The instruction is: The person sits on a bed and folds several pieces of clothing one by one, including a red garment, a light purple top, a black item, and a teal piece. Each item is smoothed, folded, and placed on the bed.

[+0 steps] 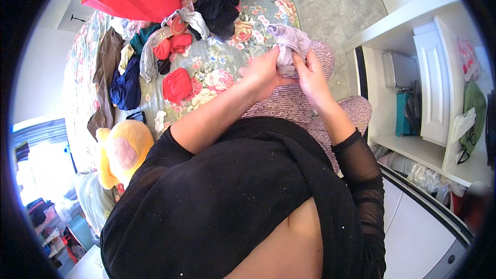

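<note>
The left hand (264, 75) and right hand (313, 80) each have a grip holding the lilac cloth (285, 57), bunched between them by the striped trousers (279, 101). A cabinet (408, 149) contains a teal box (404, 113).

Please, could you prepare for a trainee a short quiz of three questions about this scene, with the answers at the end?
1. Multiple choice: the left hand and right hand both hold a bunched cloth. What colour is it?
A) red
B) pale lilac
C) dark blue

2. Short answer: on which side of the person does the yellow plush item lie?

3. True or false: the bed cover is patterned with flowers.

Key:
1. B, pale lilac.
2. On the person's left.
3. True; the flowers show between the scattered clothes.
</note>
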{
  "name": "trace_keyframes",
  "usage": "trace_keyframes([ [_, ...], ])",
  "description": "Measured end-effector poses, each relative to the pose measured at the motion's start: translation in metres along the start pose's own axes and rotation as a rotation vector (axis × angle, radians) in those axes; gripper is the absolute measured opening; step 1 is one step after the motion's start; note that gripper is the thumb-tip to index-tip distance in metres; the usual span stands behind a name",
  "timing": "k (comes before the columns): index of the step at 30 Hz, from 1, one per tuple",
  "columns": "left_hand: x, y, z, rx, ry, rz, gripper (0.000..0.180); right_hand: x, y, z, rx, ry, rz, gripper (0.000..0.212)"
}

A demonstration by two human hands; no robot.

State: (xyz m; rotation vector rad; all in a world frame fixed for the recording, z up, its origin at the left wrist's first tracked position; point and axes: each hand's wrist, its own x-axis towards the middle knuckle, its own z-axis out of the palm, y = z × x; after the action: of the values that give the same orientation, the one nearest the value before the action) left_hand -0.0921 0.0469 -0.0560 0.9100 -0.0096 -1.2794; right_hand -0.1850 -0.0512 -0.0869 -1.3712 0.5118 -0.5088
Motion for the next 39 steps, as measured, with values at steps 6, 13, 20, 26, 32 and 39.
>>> trace_keyframes([
  [6,0.008,0.005,-0.004,0.149,-0.029,0.217,0.037,0.0,-0.023,-0.018,-0.736,0.117,-0.457,0.031],
  [13,0.014,0.006,-0.012,0.594,0.178,0.334,0.037,-0.009,-0.074,-0.012,-0.856,0.066,-0.765,0.021],
  [20,0.01,0.007,-0.014,0.959,0.154,0.685,0.038,-0.005,-0.071,-0.013,-1.011,-0.026,-0.463,0.015],
  [26,0.001,0.007,-0.008,1.161,0.195,0.687,0.034,-0.01,-0.073,-0.016,-1.126,-0.034,-0.393,0.009],
  [32,0.014,0.015,-0.015,1.275,0.275,0.878,0.035,0.0,-0.053,-0.023,-0.69,0.012,-0.348,0.011],
  [39,0.014,0.012,-0.009,0.579,0.074,0.58,0.034,0.007,-0.04,-0.042,0.217,-0.264,0.092,0.013],
])
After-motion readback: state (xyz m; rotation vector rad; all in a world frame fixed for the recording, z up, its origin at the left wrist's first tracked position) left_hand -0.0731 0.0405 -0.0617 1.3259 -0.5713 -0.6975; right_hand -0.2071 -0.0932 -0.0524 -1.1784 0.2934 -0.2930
